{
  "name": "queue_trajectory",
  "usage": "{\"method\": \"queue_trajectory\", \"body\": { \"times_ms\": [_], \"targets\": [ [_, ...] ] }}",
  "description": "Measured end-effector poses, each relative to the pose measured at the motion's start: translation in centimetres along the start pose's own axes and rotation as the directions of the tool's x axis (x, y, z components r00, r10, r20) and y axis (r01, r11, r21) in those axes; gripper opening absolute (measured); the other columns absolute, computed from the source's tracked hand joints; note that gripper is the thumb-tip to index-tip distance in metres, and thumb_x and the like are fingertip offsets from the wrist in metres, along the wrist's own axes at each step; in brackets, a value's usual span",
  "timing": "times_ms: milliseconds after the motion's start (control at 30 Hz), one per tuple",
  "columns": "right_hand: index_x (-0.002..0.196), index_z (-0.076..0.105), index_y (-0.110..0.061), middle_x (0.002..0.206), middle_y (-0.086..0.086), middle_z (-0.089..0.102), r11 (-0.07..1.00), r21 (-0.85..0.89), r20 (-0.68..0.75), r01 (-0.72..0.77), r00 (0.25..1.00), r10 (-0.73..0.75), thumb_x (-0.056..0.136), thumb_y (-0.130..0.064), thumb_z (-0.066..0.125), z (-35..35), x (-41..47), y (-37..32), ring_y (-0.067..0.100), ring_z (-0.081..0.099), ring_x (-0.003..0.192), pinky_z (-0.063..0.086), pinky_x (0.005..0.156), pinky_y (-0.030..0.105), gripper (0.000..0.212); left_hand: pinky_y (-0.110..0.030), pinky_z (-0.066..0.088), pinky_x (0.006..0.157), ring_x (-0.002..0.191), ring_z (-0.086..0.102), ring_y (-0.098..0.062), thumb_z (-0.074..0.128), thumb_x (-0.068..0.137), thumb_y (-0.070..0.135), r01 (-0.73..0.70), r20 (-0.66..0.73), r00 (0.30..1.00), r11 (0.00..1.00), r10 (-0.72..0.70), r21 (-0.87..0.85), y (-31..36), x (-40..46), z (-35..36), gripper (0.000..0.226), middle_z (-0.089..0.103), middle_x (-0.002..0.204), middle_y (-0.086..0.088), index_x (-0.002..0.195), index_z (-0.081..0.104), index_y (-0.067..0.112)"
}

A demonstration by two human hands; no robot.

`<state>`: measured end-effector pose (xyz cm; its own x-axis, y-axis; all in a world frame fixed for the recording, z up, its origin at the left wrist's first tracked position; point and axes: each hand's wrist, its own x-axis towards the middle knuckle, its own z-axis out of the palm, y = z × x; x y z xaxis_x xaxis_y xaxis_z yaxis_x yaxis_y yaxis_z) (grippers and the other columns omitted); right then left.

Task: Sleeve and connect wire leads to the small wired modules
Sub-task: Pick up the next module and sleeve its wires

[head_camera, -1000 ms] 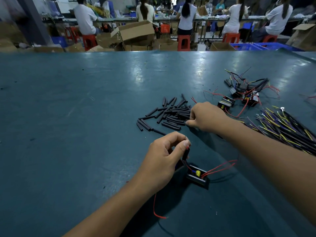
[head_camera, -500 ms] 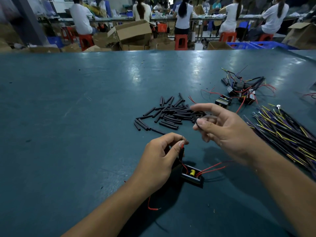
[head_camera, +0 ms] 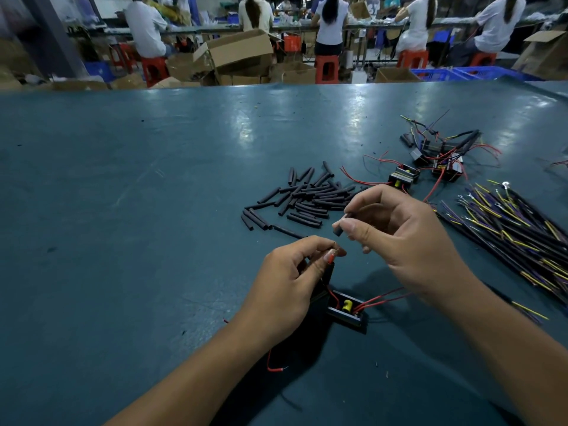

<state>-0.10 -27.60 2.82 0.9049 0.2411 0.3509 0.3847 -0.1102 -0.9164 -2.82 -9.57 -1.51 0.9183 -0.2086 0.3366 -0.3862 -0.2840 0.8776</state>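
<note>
A small black module (head_camera: 346, 312) with a yellow core and red leads lies on the green table (head_camera: 123, 210) near me. My left hand (head_camera: 285, 284) pinches one red lead (head_camera: 333, 255) of that module, its bare tip pointing right. Just above and to the right, my right hand (head_camera: 399, 238) pinches a short black sleeve (head_camera: 339, 227) between thumb and forefinger, a little apart from the lead's tip. A pile of black sleeves (head_camera: 307, 201) lies behind my hands.
More wired modules (head_camera: 430, 161) sit in a tangle at the back right. A bundle of black, yellow and purple wire leads (head_camera: 507, 222) lies along the right. Beyond the table's far edge are cardboard boxes, red stools and seated people.
My right hand took a sleeve from the pile and brought it back toward my left hand. The left hand kept its hold on the red lead.
</note>
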Motion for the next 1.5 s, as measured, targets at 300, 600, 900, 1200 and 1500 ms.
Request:
{"method": "queue_trajectory", "body": {
  "times_ms": [300, 600, 900, 1200, 1500],
  "targets": [
    [0.095, 0.065, -0.021, 0.085, 0.004, 0.075, 0.995, -0.084, 0.066, 0.046, 0.997, -0.041, 0.086, -0.019, 0.075, 0.2, -0.3, 0.5, 0.017, 0.072, 0.078, 0.052, 0.070, 0.021, 0.014, -0.014, 0.048, 0.076, 0.088, 0.067, -0.002, 0.062, 0.099, 0.020, 0.065, -0.013, 0.998, 0.997, -0.066, -0.032, -0.1, -0.3, -0.1, 0.017, 0.074, 0.092, 0.015, 0.107, 0.075, 0.026],
    [0.098, 0.066, -0.024, 0.085, 0.004, 0.072, 0.997, -0.080, 0.080, 0.005, 0.997, 0.001, 0.083, -0.025, 0.077, 0.4, -0.7, 0.9, 0.013, 0.065, 0.075, 0.049, 0.068, 0.027, 0.019, -0.009, 0.038, 0.067, 0.070, 0.051, 0.006, 0.055, 0.103, 0.015, 0.069, 0.094, 0.993, 0.997, -0.072, 0.033, 0.2, -0.7, -1.2, 0.029, 0.056, 0.080, 0.017, 0.126, 0.069, 0.024],
    [0.095, 0.065, -0.026, 0.083, 0.000, 0.071, 0.997, -0.063, 0.092, -0.045, 0.994, 0.051, 0.080, -0.025, 0.081, 0.4, -0.6, 1.3, 0.009, 0.064, 0.078, 0.049, 0.078, 0.035, 0.022, -0.016, 0.050, 0.067, 0.070, 0.066, -0.006, 0.074, 0.090, 0.010, 0.136, 0.009, 0.991, 0.980, -0.136, -0.147, 0.7, -0.5, -1.2, 0.043, 0.074, 0.082, 0.001, 0.127, 0.061, 0.028],
    [0.093, 0.065, -0.025, 0.081, 0.003, 0.072, 0.989, -0.111, 0.061, -0.095, 0.993, 0.103, 0.081, -0.018, 0.081, 0.7, -0.7, 1.6, 0.012, 0.059, 0.072, 0.046, 0.073, 0.036, 0.021, -0.024, 0.056, 0.076, 0.085, 0.072, -0.013, 0.079, 0.084, 0.009, 0.163, 0.010, 0.987, 0.982, -0.163, -0.099, 0.6, -0.1, -1.6, 0.038, 0.075, 0.090, -0.001, 0.116, 0.067, 0.026],
    [0.093, 0.065, -0.029, 0.081, -0.001, 0.072, 0.985, -0.124, 0.078, -0.121, 0.988, 0.131, 0.078, -0.027, 0.084, 0.6, -1.0, 1.7, 0.007, 0.061, 0.071, 0.049, 0.072, 0.025, 0.024, -0.024, 0.051, 0.064, 0.065, 0.063, -0.011, 0.076, 0.088, 0.014, 0.242, 0.126, 0.961, 0.969, -0.246, 0.046, 0.9, -0.4, -4.0, 0.009, 0.070, 0.071, 0.000, 0.084, 0.073, 0.023]
  ]
}}
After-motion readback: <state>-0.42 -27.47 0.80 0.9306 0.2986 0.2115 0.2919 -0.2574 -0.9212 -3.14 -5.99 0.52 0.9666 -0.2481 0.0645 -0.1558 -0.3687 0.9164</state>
